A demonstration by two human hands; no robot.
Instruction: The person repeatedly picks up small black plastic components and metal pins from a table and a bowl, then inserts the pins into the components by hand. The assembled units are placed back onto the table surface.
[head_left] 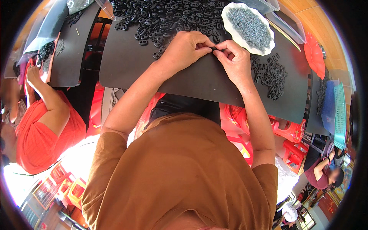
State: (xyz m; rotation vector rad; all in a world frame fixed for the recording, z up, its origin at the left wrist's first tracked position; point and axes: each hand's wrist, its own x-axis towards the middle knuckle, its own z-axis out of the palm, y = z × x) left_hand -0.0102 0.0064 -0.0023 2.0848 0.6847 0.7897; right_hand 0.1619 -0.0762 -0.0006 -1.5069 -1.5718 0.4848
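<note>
Over the dark table [184,78], my left hand [186,50] and my right hand [234,63] meet fingertip to fingertip. Thumb and forefinger of each are pinched on a small black piece [213,49], mostly hidden by the fingers. Just beyond my hands spreads a big pile of black oval pieces with two holes [172,17]; a few loose ones lie close to my left wrist. A white scalloped dish [227,28] full of small shiny bluish-grey pieces [249,28] stands past my right hand. Right of my right wrist is a smaller heap of black pieces [274,76].
Clear plastic bins [287,25] and a red scalloped dish [314,57] edge the right side, with a turquoise basket [339,115] farther out. At left, a person in red [50,126] sits by another dark table [71,57]. Red stools [295,155] stand below.
</note>
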